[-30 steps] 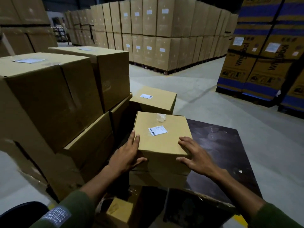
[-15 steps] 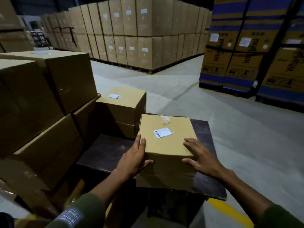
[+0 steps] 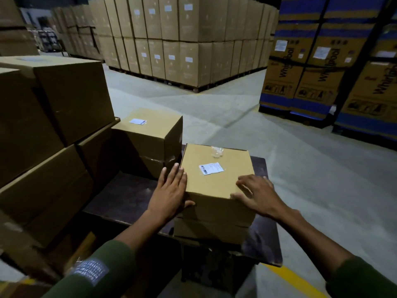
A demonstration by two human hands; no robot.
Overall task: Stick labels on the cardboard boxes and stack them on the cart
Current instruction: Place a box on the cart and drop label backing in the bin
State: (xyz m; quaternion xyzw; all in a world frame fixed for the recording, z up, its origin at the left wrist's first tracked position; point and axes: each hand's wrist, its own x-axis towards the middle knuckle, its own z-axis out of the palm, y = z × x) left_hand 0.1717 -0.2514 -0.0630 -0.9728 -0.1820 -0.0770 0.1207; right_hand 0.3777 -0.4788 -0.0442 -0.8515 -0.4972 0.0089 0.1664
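Tan box [image 3: 214, 179], white barcode label [image 3: 211, 168] on top, sits on 2nd box on cart [image 3: 129, 196]. Left hand [image 3: 170, 190] flat vs side, fingers straight; right hand [image 3: 255, 193] fingers spread on top edge.

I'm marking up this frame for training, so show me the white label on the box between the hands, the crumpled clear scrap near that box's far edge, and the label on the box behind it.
white label [image 3: 210, 168], head view, its middle.
clear scrap [image 3: 217, 151], head view, its middle.
rear box label [image 3: 138, 121], head view, its middle.
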